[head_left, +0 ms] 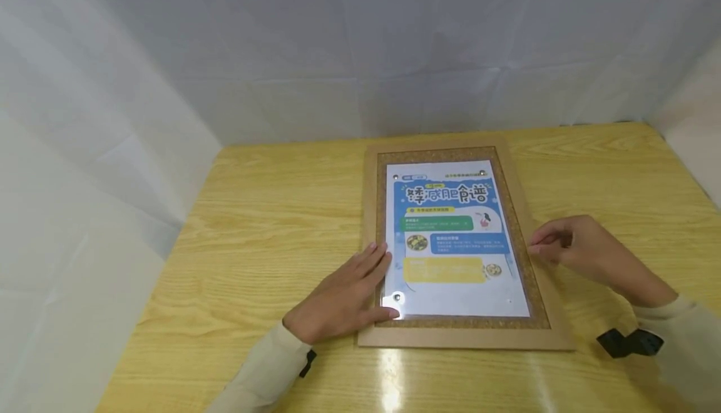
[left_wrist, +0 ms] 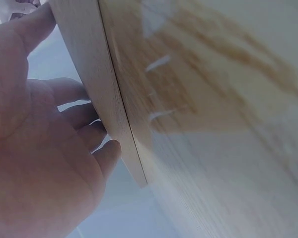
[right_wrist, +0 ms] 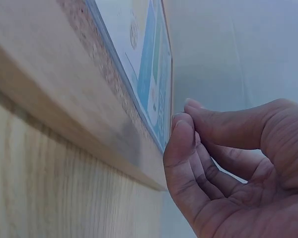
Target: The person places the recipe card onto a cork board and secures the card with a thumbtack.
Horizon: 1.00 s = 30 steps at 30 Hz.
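Note:
A printed sheet [head_left: 459,300] under a glossy clear cover lies on a cork board [head_left: 537,313] with a light wooden frame [head_left: 467,339]. Silver thumbtacks show at its upper left, upper right [head_left: 482,173] and lower left [head_left: 397,297]. A tiny dark mark sits near the lower right corner. My left hand [head_left: 343,297] rests with spread fingers over the frame's left side, fingertips and thumb on the sheet's edge. Just beside the frame's right side, my right hand [head_left: 580,253] pinches thumb and finger together. Between these fingertips [right_wrist: 181,141] a thin dark edge shows, too small to identify.
The board lies on a yellow wood-grain table [head_left: 270,231]. White cloth [head_left: 338,56] hangs behind the table and at both sides. A black strap [head_left: 629,343] is at the right wrist, near the table surface.

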{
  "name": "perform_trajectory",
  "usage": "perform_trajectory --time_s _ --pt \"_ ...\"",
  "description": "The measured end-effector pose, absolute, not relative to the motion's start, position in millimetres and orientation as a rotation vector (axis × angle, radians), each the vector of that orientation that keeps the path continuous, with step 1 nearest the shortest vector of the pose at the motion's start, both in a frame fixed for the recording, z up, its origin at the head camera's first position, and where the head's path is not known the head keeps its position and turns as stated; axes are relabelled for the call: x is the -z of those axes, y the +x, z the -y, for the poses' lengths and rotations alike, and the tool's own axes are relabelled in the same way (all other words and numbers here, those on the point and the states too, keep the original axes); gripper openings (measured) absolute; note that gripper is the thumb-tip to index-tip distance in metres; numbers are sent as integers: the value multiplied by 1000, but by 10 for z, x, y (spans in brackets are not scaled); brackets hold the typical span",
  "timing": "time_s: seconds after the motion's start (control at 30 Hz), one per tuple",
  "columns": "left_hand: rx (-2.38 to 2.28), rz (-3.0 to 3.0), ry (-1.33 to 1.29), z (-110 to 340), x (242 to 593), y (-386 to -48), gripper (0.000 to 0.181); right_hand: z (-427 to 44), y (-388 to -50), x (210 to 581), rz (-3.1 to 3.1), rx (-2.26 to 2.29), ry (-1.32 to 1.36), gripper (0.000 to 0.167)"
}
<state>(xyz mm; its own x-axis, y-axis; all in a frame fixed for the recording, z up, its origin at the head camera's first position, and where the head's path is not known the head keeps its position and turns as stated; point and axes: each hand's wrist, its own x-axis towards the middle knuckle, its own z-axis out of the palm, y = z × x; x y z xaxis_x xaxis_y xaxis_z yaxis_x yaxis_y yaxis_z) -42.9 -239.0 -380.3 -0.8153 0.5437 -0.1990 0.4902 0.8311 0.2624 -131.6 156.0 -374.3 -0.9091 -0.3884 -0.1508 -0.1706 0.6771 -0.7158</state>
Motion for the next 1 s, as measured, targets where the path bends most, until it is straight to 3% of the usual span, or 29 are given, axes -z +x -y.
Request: perform_trajectory --time_s 1.0 --pt "-265 -2748 803 2395 3819 -436 92 -1461 -1185 3798 -2348 1207 -577 14"
